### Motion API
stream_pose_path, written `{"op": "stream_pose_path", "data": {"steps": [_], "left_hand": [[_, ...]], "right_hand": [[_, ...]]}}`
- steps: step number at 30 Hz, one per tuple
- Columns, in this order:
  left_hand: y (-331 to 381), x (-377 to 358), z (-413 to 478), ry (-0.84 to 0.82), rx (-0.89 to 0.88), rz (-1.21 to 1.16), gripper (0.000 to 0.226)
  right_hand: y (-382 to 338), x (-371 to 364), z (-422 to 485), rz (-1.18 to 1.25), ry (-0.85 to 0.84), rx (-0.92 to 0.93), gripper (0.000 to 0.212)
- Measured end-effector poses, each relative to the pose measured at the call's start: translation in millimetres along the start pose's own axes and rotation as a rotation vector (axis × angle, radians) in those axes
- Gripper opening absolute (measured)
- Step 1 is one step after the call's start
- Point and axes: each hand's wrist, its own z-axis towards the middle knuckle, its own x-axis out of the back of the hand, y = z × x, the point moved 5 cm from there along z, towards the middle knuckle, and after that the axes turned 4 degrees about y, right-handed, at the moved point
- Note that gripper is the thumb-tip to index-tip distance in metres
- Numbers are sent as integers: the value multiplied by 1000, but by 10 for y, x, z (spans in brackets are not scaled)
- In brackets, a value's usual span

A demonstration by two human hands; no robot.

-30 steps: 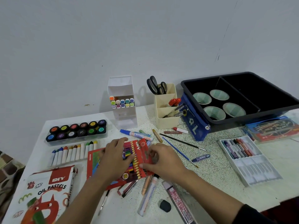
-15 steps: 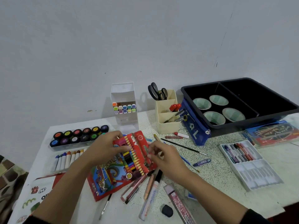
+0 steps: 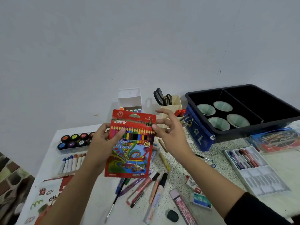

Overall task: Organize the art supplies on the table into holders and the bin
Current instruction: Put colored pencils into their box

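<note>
The red cardboard colour-pencil box [image 3: 129, 153] has lifted off the table [image 3: 217, 150]; left hand [image 3: 103, 140] grips its edge, right hand [image 3: 170, 132] pinches its top corner. Loose pens [image 3: 146, 185] beneath the hands remain unsorted; the task looks barely begun.

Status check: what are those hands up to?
Left hand grips pencil box, held above table. Right hand pinches its top corner. Way to black bin looks open.

scissors [image 3: 162, 96] in the holder [image 3: 174, 103]; bin [image 3: 243, 127] to its right, cups [image 3: 223, 115] inside.
</note>
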Motion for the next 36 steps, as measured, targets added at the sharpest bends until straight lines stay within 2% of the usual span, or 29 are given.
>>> {"op": "stream_pose_path", "data": {"steps": [2,4,7,11,13,17,21,24,26,33,36], "left_hand": [[-95,6,-18,17,-2,3,38],[-119,38,-37,50,-70,64,44],[-115,82,-56,38,-169,6,49],[-62,129,-42,-38,-252,86,27],[-38,149,-20,-81,-261,122,24],[1,149,24,-172,-235,133,30],[-7,168,73,-177,-247,173,25],[-32,175,94,-194,-252,157,12],[-39,146,83,-224,-263,190,11],[31,123,74,-107,-270,110,16],[36,121,63,-92,-250,91,21]], "right_hand": [[31,-47,28,-40,17,12,28],[73,-65,57,-97,35,30,19],[123,-81,85,-113,33,20,17],[130,-87,108,-84,-33,-15,9],[119,-88,105,-50,-86,-36,12],[98,-82,104,-43,-176,-42,30],[80,-39,144,-102,-200,2,18],[70,-7,150,-156,-196,32,15],[93,-6,146,-169,-205,-1,16],[118,-120,127,-216,-329,-52,32],[129,-157,141,-211,-297,-42,31]]}}
